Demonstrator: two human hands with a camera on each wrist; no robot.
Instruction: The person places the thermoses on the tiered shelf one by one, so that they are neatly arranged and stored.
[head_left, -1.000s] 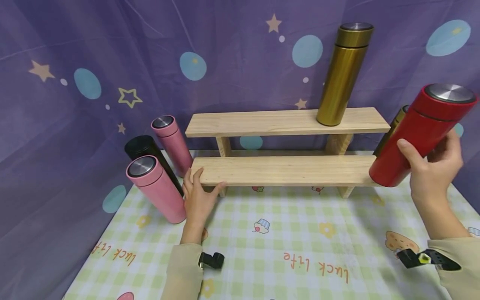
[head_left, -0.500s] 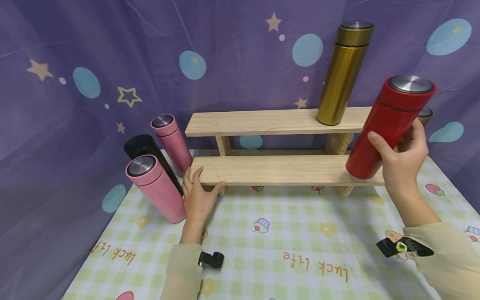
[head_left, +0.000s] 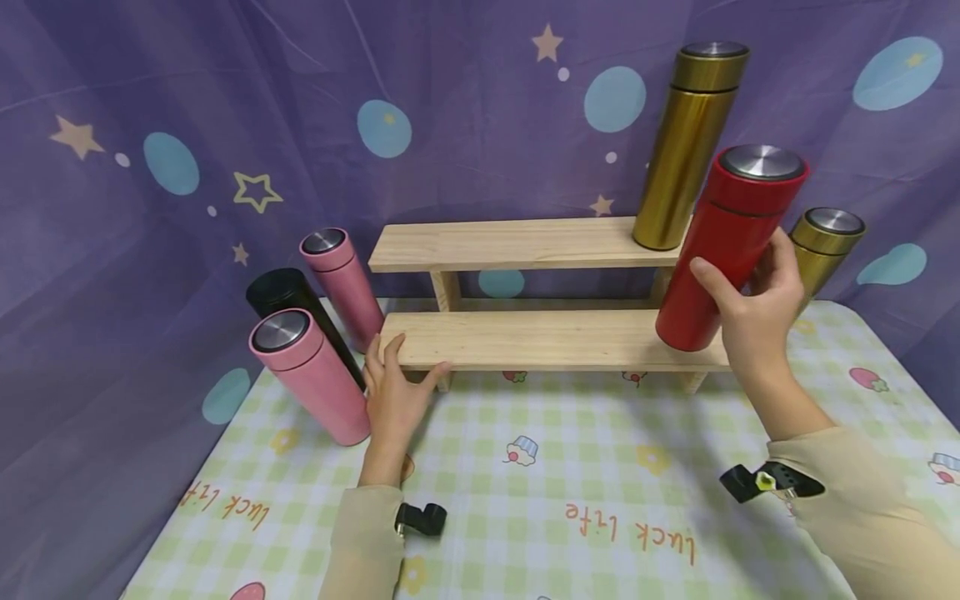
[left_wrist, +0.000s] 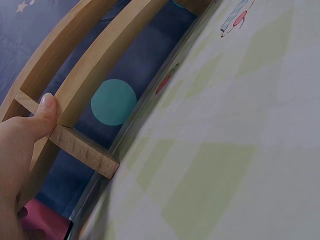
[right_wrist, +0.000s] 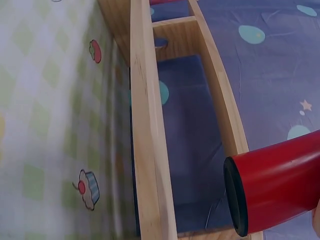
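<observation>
My right hand grips a red vacuum flask with a steel-topped lid, thumb on its near side. The flask leans a little over the right part of the lower board of a two-tier wooden shelf. In the right wrist view the dark base of the flask hangs apart from the lower board. My left hand holds the left end of that board, thumb at the front edge and fingers at the end. A tall gold flask stands on the right of the upper board.
Left of the shelf stand a light pink flask, a black flask and a darker pink flask. Another gold flask stands behind my right hand. A checked cloth covers the table; a purple curtain hangs behind.
My right hand has carried the red flask leftward, from beyond the shelf's right end to over the lower board, uncovering the gold flask behind. My left hand has stayed in place.
</observation>
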